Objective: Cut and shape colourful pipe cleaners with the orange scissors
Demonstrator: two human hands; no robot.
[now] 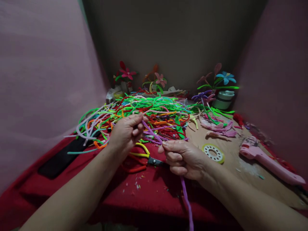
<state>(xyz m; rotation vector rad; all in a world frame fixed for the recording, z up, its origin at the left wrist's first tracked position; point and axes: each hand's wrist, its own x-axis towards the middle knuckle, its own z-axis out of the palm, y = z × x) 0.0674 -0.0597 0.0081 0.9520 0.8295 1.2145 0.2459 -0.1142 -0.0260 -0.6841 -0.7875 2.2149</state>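
Note:
My left hand (127,131) is closed in a pinch on the upper end of a purple pipe cleaner (152,131), just in front of a big heap of coloured pipe cleaners (154,112). My right hand (183,158) is closed round the same purple pipe cleaner lower down; its long tail hangs below that hand toward the bottom edge. Yellow-handled scissors (144,155) lie on the red cloth (72,179) between and under my hands.
A pink glue gun (267,160) lies at the right on brown board (240,166), near a round tape roll (213,153). Finished pipe-cleaner flowers (225,78) stand at the back by a white pot (223,98). A black flat object (62,158) lies left. Pink walls close both sides.

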